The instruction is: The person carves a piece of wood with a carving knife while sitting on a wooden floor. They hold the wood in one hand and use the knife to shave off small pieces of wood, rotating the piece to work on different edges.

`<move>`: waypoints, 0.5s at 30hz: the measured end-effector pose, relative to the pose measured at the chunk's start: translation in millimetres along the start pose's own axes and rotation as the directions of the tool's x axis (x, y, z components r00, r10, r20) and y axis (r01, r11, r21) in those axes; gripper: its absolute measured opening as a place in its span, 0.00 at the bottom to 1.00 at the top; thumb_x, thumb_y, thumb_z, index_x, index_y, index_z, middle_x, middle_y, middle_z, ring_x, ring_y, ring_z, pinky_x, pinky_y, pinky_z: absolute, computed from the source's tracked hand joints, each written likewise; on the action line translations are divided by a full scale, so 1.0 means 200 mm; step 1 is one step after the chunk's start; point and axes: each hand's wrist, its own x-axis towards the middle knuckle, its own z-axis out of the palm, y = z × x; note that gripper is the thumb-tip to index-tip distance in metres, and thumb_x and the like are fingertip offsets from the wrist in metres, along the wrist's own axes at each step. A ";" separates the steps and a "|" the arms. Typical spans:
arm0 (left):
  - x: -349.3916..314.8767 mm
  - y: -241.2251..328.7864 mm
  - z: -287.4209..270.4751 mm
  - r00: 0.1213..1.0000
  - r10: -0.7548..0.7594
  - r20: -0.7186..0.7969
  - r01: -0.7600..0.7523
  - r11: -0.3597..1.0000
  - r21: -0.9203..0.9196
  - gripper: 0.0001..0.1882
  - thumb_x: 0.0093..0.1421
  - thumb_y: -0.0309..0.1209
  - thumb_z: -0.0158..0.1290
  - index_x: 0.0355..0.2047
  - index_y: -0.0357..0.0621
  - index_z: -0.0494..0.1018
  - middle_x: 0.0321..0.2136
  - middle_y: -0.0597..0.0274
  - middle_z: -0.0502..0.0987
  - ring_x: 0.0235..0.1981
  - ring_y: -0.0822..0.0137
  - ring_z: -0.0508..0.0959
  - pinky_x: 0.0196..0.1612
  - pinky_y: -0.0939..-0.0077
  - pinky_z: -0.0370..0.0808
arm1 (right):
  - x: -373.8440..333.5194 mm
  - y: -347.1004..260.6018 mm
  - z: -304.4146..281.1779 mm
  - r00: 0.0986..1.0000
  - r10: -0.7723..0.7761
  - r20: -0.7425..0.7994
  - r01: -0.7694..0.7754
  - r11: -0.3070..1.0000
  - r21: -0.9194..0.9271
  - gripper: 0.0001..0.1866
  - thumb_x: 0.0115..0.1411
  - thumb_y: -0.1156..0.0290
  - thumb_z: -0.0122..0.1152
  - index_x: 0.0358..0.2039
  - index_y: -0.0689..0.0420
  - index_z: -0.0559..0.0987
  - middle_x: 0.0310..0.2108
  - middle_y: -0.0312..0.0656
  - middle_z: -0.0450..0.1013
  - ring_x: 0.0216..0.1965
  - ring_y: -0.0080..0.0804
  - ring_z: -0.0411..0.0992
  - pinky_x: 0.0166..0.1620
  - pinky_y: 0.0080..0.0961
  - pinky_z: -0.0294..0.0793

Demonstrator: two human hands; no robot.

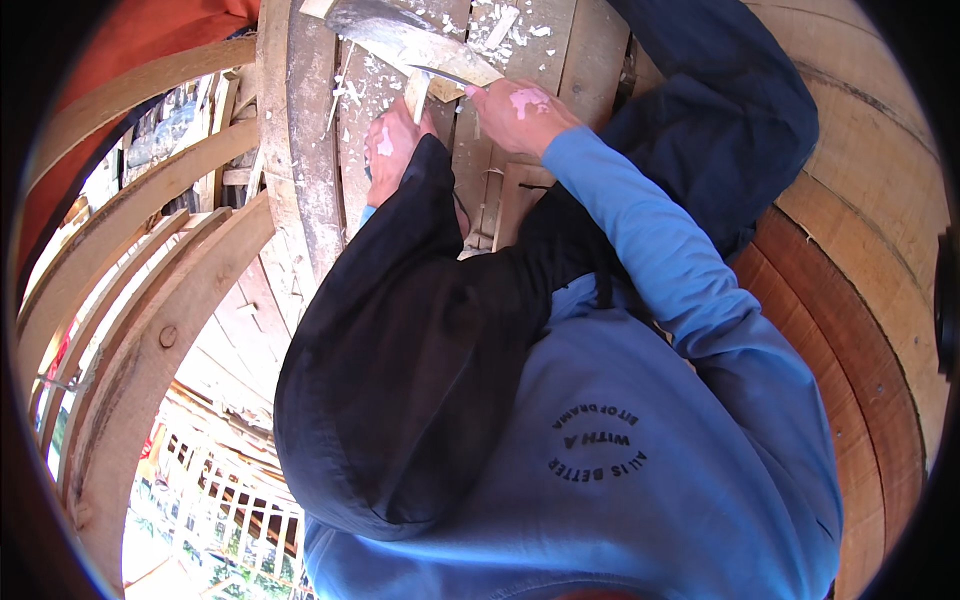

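Observation:
My right hand (522, 116) is closed around the handle end of a knife, its thin blade (441, 75) pointing left. The handle itself is hidden in my fingers. My left hand (393, 146) grips a short pale strip of wood (417, 97), held upright. The blade reaches across near the top end of the strip; whether it touches cannot be made out. Just beyond both hands a flat wooden board (400, 42) lies aslant, grey on its face with a paler right end. Pale wood shavings (497, 28) are scattered around it.
Rough planks (300, 120) make up the floor under my hands. Curved-looking wooden rails (165, 330) stand at my left, with gaps showing the outside. A plank wall (860, 160) rises at my right. My bent legs in dark trousers (400, 400) flank the work. Orange fabric (130, 50) hangs at far left.

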 end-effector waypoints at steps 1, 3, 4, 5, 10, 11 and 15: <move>0.00 -0.01 0.01 1.000 0.009 0.003 -0.009 1.000 0.018 0.17 0.64 0.40 0.54 0.41 0.35 0.75 0.34 0.34 0.80 0.39 0.35 0.80 0.45 0.45 0.75 | 0.01 0.00 0.01 1.000 0.012 -0.005 -0.012 1.000 -0.005 0.30 0.74 0.51 0.38 0.49 0.63 0.82 0.51 0.58 0.77 0.55 0.58 0.75 0.59 0.49 0.73; 0.00 -0.03 0.03 0.999 0.032 -0.002 -0.032 0.999 0.036 0.17 0.64 0.39 0.55 0.41 0.35 0.75 0.34 0.34 0.80 0.39 0.35 0.80 0.45 0.45 0.75 | 0.01 -0.01 0.02 0.999 0.035 -0.015 -0.036 0.999 -0.015 0.29 0.74 0.51 0.39 0.49 0.61 0.82 0.51 0.56 0.78 0.55 0.58 0.75 0.59 0.49 0.73; 0.00 -0.04 0.03 0.999 0.043 -0.009 -0.043 0.998 0.040 0.17 0.64 0.39 0.55 0.40 0.35 0.75 0.34 0.34 0.80 0.39 0.35 0.80 0.45 0.45 0.75 | 0.00 -0.02 0.02 0.999 0.043 -0.008 -0.043 0.999 -0.016 0.28 0.74 0.51 0.39 0.49 0.60 0.82 0.52 0.56 0.78 0.55 0.57 0.75 0.60 0.48 0.73; -0.01 -0.05 0.03 0.999 0.051 -0.012 -0.050 0.998 0.040 0.17 0.63 0.39 0.55 0.40 0.35 0.75 0.34 0.35 0.80 0.39 0.35 0.80 0.45 0.45 0.75 | 0.00 -0.04 0.01 0.999 0.049 -0.001 -0.049 0.999 -0.017 0.28 0.74 0.51 0.39 0.50 0.60 0.82 0.52 0.55 0.77 0.56 0.57 0.75 0.60 0.48 0.72; -0.05 -0.05 -0.01 0.996 0.083 -0.035 -0.083 0.997 0.005 0.16 0.63 0.38 0.55 0.40 0.35 0.74 0.33 0.35 0.80 0.38 0.35 0.80 0.44 0.45 0.75 | 0.04 -0.08 0.09 0.999 0.045 -0.022 -0.045 0.999 0.003 0.27 0.74 0.50 0.41 0.51 0.58 0.82 0.55 0.53 0.77 0.57 0.57 0.74 0.60 0.48 0.73; -0.05 -0.04 -0.02 0.995 0.088 -0.042 -0.088 0.996 -0.006 0.16 0.63 0.38 0.55 0.40 0.35 0.74 0.33 0.35 0.80 0.38 0.35 0.80 0.44 0.45 0.75 | 0.03 -0.09 0.08 0.999 0.051 -0.003 -0.051 0.999 0.010 0.27 0.74 0.50 0.41 0.51 0.57 0.82 0.55 0.53 0.76 0.57 0.57 0.74 0.59 0.49 0.72; -0.07 -0.06 -0.03 0.988 0.128 -0.084 -0.132 0.990 -0.046 0.15 0.63 0.37 0.56 0.40 0.35 0.74 0.32 0.35 0.80 0.38 0.36 0.80 0.43 0.44 0.75 | 0.04 -0.11 0.13 0.997 0.027 -0.075 -0.026 0.999 0.020 0.28 0.74 0.50 0.40 0.50 0.58 0.83 0.54 0.55 0.76 0.55 0.58 0.75 0.59 0.51 0.72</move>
